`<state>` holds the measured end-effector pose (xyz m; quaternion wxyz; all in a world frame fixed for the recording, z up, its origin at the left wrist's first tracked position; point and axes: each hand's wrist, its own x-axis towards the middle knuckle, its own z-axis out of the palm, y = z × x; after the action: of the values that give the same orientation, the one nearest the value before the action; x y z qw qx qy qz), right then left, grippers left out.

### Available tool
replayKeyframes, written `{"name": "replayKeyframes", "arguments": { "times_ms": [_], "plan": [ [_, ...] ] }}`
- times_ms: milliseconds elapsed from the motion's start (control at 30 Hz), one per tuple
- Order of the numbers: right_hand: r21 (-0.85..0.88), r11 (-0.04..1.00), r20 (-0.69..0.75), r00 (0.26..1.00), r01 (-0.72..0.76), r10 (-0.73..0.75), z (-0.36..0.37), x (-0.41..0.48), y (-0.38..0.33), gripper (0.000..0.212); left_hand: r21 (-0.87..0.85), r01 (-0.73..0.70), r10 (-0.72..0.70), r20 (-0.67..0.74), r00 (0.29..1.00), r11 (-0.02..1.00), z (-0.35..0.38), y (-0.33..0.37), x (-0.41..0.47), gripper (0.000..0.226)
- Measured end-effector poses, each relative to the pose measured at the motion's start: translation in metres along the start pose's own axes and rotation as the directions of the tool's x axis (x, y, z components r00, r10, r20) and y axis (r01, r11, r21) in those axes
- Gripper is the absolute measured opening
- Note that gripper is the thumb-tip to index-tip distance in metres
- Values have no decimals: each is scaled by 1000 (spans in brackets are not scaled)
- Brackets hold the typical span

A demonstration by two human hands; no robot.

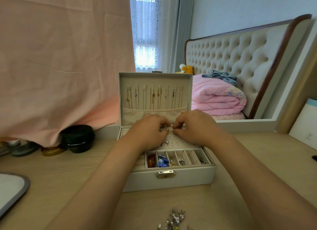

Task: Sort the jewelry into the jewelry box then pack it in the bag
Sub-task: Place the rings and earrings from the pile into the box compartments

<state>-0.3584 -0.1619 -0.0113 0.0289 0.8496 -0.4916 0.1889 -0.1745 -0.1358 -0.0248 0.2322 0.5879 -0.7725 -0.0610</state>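
Note:
A white jewelry box [171,178] stands open on the desk, its lid upright with several necklaces [152,97] hanging inside. Small front compartments [176,158] hold an amber piece, blue pieces and metal bits. Over the perforated earring panel [178,140], my left hand [149,132] and my right hand [193,125] meet, both pinching a small gold earring [169,130] between their fingertips. A loose pile of silver jewelry [175,219] lies on the desk near the front edge. No bag can be made out.
Black round jars [78,138] and a gold lid [53,151] sit at the left under a pink cloth. A grey-rimmed tray [12,192] lies at the far left. A white board [305,125] leans at the right. A bed lies behind the desk.

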Motion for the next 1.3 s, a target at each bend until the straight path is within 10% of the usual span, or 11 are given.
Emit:
{"name": "replayKeyframes", "arguments": {
  "times_ms": [1300],
  "plan": [
    [490, 871, 114, 990, 18, -85, -48, -68, -53, 3, -19, -27, 23, -159, 987, 999, -42, 35, -88, 23]
  ]
}}
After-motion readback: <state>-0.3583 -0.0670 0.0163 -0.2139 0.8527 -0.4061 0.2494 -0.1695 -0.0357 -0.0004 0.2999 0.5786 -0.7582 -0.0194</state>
